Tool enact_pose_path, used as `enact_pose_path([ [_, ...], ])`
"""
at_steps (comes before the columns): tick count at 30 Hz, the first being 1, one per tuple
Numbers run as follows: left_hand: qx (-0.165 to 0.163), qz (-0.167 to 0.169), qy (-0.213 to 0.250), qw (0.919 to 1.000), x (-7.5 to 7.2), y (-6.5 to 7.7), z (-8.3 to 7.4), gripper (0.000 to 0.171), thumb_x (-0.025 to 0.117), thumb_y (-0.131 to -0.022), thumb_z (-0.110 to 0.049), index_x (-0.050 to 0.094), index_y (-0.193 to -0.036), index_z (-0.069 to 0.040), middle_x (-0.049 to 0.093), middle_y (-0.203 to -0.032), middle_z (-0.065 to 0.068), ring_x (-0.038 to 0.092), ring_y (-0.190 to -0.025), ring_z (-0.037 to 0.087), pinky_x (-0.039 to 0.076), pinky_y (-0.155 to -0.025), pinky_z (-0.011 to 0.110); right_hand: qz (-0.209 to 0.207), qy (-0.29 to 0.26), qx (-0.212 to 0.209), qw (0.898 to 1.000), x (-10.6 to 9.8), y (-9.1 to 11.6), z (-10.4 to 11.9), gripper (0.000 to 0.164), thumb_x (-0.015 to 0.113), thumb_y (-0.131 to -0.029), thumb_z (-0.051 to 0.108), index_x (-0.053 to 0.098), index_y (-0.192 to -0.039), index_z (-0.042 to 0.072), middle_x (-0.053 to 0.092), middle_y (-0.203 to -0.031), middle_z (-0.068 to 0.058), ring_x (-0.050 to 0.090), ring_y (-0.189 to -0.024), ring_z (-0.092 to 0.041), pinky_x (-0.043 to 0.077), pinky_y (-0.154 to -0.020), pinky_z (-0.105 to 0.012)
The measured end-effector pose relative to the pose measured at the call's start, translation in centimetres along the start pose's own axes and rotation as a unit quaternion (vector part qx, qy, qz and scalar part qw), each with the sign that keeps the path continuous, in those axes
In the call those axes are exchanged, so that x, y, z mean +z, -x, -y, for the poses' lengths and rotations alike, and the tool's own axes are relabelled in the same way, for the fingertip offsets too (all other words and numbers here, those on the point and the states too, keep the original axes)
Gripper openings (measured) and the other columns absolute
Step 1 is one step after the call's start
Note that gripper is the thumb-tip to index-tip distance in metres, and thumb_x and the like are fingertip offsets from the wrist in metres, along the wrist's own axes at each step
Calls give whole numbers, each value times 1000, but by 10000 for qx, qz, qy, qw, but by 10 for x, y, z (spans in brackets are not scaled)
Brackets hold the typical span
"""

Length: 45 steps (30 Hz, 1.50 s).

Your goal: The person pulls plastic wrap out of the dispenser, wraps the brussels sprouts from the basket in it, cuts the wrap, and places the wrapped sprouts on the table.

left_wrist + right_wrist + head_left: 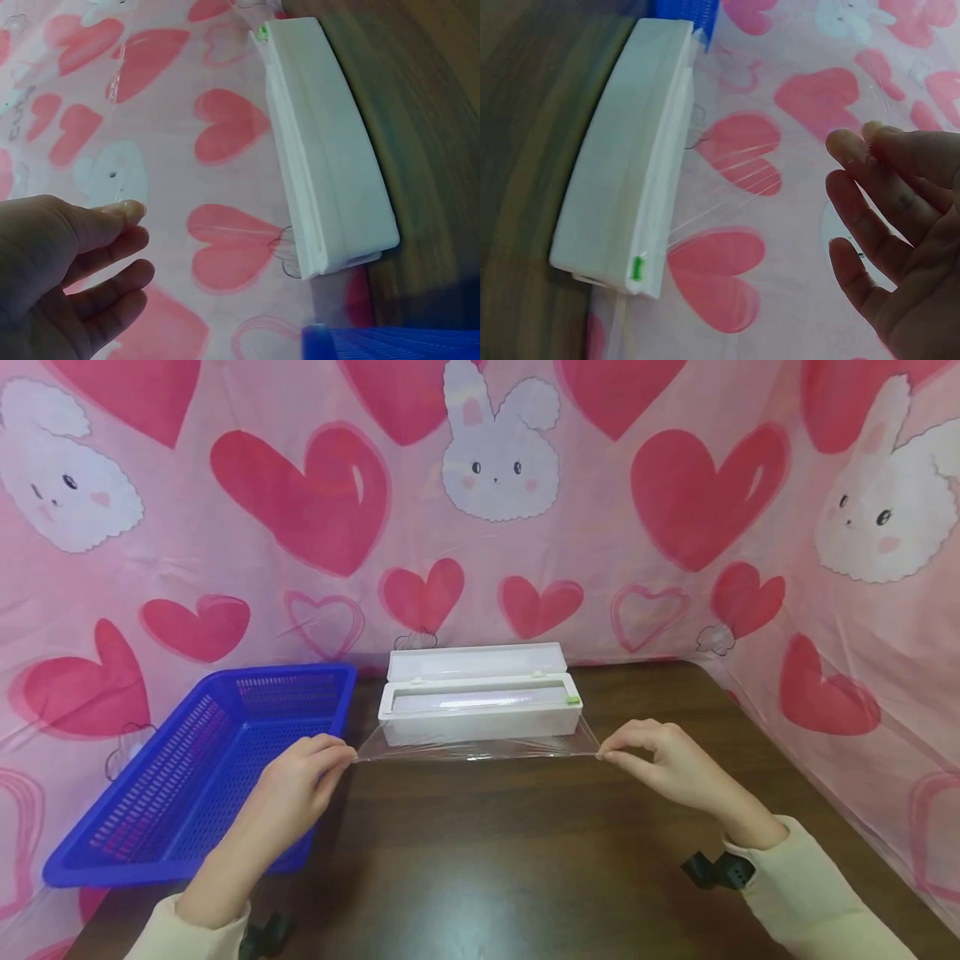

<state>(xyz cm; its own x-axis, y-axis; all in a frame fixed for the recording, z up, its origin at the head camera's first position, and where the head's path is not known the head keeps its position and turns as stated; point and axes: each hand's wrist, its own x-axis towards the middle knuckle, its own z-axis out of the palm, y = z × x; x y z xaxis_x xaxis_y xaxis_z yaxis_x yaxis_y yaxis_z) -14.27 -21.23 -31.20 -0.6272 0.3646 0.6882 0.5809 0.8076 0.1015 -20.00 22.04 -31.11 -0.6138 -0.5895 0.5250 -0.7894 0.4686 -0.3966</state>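
Note:
A white cling film dispenser box (480, 725) stands on the table with its lid (480, 662) raised at the back. Clear cling film (474, 750) stretches from it towards me. At the film's left corner, my left hand (300, 781) pinches the edge between thumb and forefinger. My right hand (667, 764) pinches the opposite corner the same way. A green slider (573, 701) sits at the box's right end. Both wrist views show the box, (330, 142) and each hand's fingertips together, with the film too clear to trace fully.
A blue plastic basket (341, 714) stands left of the box, partly behind my left forearm. The dark wooden table (480, 843) extends under everything. A pink cloth (427, 543) with hearts and rabbits hangs behind and at the sides.

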Motion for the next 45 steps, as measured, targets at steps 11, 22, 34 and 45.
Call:
enact_pose_path([
  [11, -57, -364, -43, 9993, -11, 0, -9, 19, 70, -72, 7, 70, -85, -7, 63, -84, -1, 55, -76, 15, 45, -66, 32, -477, -14, -430, 9979, -10, 0, 17, 29, 75, -67, -8, 71, -88, 12, 65, -84, 6, 55, -80, -11, 40, -71, -19],
  [22, 976, 424, 145, 9942, -10, 16, -11, 43, 34, -101, -31, 66, -81, -10, 59, -81, -7, 52, -70, 11, 46, -61, 29, 522, -631, -550, 9951, -5, 19, 12, 20, 71, -79, 5, 69, -93, 19, 64, -85, 8, 56, -79, -9, 43, -70, -21],
  [34, 1025, 1781, -1166, 9717, 30, 42, -35, 23, 69, -58, 12, 60, -62, -9, 48, -63, -2, 47, -59, 20, 40, -53, 32, 2066, -1033, -227, 9727, 34, 34, -14, 10, 65, -85, 7, 69, -88, 15, 64, -85, 12, 58, -78, -3, 50, -68, -28],
  [45, 862, 2083, -1696, 9594, 67, 61, -39, 12, 73, -63, 3, 66, -65, -7, 54, -66, 1, 49, -60, 21, 40, -51, 31, 2459, -959, -100, 9645, 69, 44, -38, 10, 64, -83, 1, 69, -81, 10, 63, -78, 10, 55, -73, 0, 49, -67, -27],
])
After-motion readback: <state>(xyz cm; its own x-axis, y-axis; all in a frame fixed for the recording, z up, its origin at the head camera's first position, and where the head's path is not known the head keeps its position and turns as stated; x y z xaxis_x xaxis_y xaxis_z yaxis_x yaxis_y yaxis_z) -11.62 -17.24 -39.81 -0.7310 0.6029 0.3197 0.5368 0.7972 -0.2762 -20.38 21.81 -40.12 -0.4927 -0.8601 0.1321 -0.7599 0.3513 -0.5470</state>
